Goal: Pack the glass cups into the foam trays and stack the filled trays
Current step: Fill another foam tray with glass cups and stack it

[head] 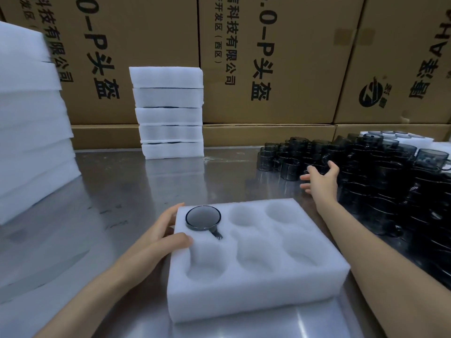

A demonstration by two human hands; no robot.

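Note:
A white foam tray (256,286) with several round pockets lies on the steel table in front of me. One dark glass cup (203,218) sits in its far-left pocket, handle pointing toward me; the other pockets are empty. My left hand (166,234) rests against the tray's left edge, thumb on top of the foam. My right hand (322,178) reaches out with spread fingers at the near edge of a big pile of dark glass cups (366,172) on the right, holding nothing.
A stack of filled foam trays (169,113) stands at the back centre. A taller pile of foam (29,123) fills the left side. Cardboard boxes (268,57) wall off the back. Bare steel table (122,191) lies between them.

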